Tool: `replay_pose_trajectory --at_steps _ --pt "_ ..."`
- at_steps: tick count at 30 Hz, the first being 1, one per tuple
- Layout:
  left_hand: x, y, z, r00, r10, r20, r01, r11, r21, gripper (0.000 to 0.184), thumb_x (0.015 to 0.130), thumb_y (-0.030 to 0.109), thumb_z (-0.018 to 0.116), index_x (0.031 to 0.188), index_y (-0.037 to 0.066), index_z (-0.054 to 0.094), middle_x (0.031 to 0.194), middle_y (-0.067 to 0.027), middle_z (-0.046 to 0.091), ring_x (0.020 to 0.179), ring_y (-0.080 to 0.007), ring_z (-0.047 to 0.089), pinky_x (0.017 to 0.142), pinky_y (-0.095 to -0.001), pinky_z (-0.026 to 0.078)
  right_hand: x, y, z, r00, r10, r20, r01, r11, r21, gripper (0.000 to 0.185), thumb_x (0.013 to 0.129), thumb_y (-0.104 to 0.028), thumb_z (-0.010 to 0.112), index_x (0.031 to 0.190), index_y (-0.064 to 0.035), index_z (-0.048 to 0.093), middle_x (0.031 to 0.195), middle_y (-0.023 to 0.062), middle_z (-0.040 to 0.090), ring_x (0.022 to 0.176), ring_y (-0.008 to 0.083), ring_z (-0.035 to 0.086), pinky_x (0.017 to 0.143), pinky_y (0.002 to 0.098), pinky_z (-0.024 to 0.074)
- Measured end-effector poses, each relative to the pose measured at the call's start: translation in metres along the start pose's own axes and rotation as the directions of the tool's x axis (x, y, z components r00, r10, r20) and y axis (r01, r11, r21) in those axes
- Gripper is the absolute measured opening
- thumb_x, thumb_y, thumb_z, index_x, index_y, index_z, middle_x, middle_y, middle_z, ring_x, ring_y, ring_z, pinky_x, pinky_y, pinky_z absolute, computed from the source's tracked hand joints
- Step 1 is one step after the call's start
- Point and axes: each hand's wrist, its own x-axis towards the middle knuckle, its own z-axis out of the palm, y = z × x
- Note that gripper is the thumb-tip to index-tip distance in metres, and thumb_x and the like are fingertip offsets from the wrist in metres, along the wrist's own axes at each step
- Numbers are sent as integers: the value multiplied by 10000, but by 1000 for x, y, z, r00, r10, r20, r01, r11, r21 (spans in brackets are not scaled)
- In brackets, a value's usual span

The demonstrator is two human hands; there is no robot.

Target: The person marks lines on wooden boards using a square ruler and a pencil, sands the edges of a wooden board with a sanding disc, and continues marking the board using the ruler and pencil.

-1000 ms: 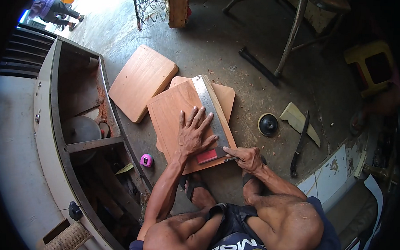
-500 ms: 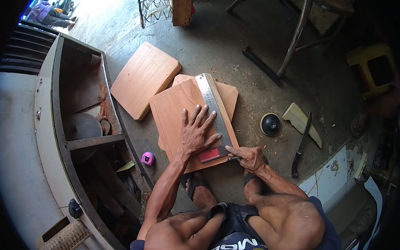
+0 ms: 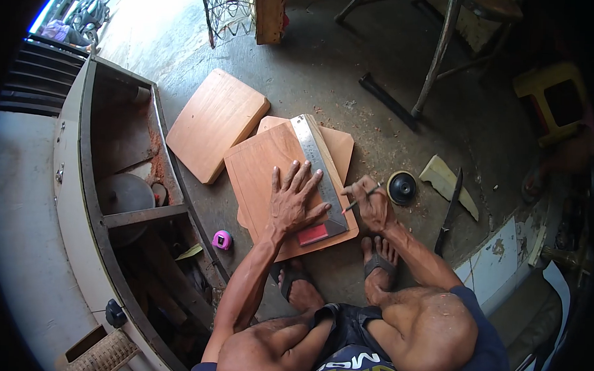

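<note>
Fingers spread, my left hand (image 3: 294, 200) lies flat across a wooden board (image 3: 262, 161) and the steel blade of a try square (image 3: 314, 150). The square's red and dark handle (image 3: 313, 234) lies near the board's lower edge. My right hand (image 3: 371, 204), just off the board's right edge, pinches a thin pencil (image 3: 362, 199), one end pointing toward the square. Beneath the board, another wooden board (image 3: 338, 146) sticks out at the upper right. A thick wooden board (image 3: 217, 125) rests on the floor at the upper left.
An open metal cabinet (image 3: 142, 216) stands at left, a pink tape measure (image 3: 222, 240) beside it. To the right lie a round black disc (image 3: 401, 188), a pale offcut (image 3: 441, 176) and a dark knife (image 3: 451, 214). A stool leg (image 3: 435, 63) stands farther off. A person (image 3: 60, 31) is at the far upper left.
My right hand has moved up along the board's right edge with the pencil, away from the square's handle. My left hand stays on the square. The distant person has shifted farther left.
</note>
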Motion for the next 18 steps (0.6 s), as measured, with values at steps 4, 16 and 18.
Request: replay_pose_trajectory --at_steps 4,16,18 --pt "0 -1 1 1000 1 -1 -1 1000 -1 808 852 652 687 1521 228 530 1616 -118 421 1548 -336 286 1269 -595 25 76 15 15 981 190 -26 -190 982 17 408 1035 -384 582 952 -8 717 886 219 715 823 346 726 750 446 553" --pt "0 -5 5 1000 1 -15 -1 1000 -10 820 842 682 677 1521 248 529 1614 -118 423 1546 -324 292 1265 -608 25 158 22 49 996 -12 -88 15 1000 28 337 951 -333 652 1098 -47 750 937 208 753 864 327 768 754 400 587" --pt "1 -4 4 1000 2 -5 -2 1000 -18 817 840 680 680 1519 248 532 1613 -117 424 1546 -323 293 1264 -609 26 158 19 47 998 -27 -64 30 998 46 342 950 -338 655 1101 -47 752 934 225 743 867 334 766 751 404 585"
